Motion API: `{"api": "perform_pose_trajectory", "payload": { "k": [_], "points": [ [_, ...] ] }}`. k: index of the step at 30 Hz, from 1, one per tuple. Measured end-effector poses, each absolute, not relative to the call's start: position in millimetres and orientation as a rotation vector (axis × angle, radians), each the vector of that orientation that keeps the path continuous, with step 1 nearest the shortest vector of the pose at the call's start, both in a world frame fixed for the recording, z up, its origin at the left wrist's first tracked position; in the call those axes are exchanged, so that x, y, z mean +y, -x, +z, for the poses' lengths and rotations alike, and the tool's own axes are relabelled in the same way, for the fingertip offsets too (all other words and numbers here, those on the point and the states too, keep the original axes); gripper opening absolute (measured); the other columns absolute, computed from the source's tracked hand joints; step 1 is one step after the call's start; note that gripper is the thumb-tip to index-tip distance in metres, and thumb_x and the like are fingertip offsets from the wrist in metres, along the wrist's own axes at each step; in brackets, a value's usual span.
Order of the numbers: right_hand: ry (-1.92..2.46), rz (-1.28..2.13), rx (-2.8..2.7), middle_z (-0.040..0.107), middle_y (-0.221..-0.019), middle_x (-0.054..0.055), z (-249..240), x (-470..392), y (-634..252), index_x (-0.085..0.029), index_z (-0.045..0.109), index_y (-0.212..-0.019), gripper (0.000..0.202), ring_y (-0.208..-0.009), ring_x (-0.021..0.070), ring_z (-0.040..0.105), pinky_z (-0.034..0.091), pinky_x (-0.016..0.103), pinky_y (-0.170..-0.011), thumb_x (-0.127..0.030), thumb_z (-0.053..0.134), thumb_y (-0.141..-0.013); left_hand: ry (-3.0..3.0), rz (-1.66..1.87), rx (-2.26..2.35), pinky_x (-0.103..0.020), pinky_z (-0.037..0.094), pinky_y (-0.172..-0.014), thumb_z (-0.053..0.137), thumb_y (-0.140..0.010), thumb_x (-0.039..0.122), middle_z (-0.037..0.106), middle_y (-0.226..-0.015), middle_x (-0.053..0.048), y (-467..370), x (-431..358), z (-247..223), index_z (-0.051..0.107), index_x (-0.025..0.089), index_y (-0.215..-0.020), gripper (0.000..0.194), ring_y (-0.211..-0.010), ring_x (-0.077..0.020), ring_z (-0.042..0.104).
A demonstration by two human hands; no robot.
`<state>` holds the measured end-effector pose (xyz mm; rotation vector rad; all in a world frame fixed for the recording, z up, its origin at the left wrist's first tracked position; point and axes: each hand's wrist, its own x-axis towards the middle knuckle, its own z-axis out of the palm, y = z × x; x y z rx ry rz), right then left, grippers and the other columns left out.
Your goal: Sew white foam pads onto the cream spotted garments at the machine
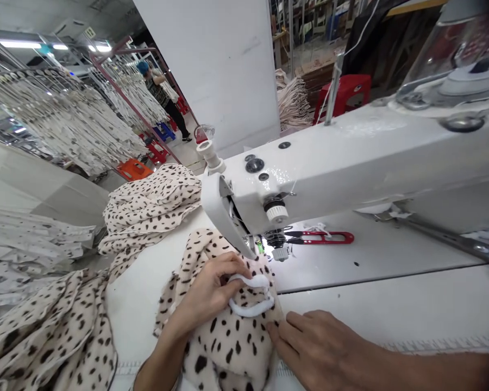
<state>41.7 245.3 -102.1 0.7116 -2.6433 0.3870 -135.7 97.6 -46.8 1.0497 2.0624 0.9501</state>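
Observation:
A piece of cream fleece-like fabric with dark spots (238,339) lies on the sewing machine table, its far end under the machine head (244,201). On top of the fabric curves a soft white cord (250,309), bent into a loop. My left hand (212,290) is closed, pinching one end of this cord between thumb and fingers, close to the needle area. At the fabric's right edge, my right hand (313,345) has its fingers curled together, gripping the edge; its fingertips are partly hidden.
Red-handled thread snips (324,237) lie behind the needle area. More spotted fabric is heaped at the back left (150,201) and the near left (52,336). A ruler strip (444,345) runs along the table's front. A person (163,98) stands among hanging garments (65,114).

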Motion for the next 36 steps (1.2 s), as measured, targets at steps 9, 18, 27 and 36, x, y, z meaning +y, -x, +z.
{"api": "perform_pose_trajectory", "payload": {
  "k": [9,18,27,36],
  "points": [
    [-0.539,0.338,-2.636,0.059,-0.074,0.001,-100.8,255.0,-43.1,-0.011,0.058,-0.110,0.036,-0.060,0.0145,0.053,0.033,0.030,-0.049,0.000,0.046,-0.078,-1.057,0.870,2.083,-0.025,0.047,-0.074,0.055,-0.087,0.011,0.063,-0.094,-0.003,137.9,98.9,-56.1,0.068,0.019,-0.090,0.016,-0.088,-0.0158,0.059],
    [-0.346,0.222,-2.599,0.054,-0.066,-0.001,-118.9,253.9,-36.3,-0.003,0.048,-0.128,0.035,-0.056,0.0151,0.054,0.026,0.033,-0.045,-0.020,0.030,-0.103,-0.982,0.856,2.117,-0.021,0.048,-0.059,0.054,-0.085,0.014,0.063,-0.096,-0.003,138.7,97.9,-50.0,0.066,0.018,-0.089,0.013,-0.077,-0.0138,0.059],
    [-0.374,0.287,-2.635,0.053,-0.068,-0.002,-124.5,247.7,-38.1,-0.009,0.050,-0.128,0.032,-0.057,0.0149,0.053,0.025,0.034,-0.046,-0.024,0.042,-0.101,-1.039,0.845,2.169,-0.026,0.050,-0.073,0.054,-0.085,0.012,0.065,-0.095,-0.003,141.5,95.4,-47.4,0.067,0.018,-0.087,0.014,-0.090,-0.0180,0.061],
    [-0.468,0.251,-2.593,0.053,-0.066,0.000,-124.9,244.9,-42.6,-0.006,0.054,-0.121,0.051,-0.053,0.0162,0.048,0.020,0.034,-0.045,-0.003,0.053,-0.071,-1.047,0.899,2.119,-0.026,0.047,-0.077,0.055,-0.086,0.010,0.065,-0.097,-0.004,137.7,95.8,-53.8,0.069,0.019,-0.089,0.017,-0.088,-0.0162,0.061]
  ]
}}
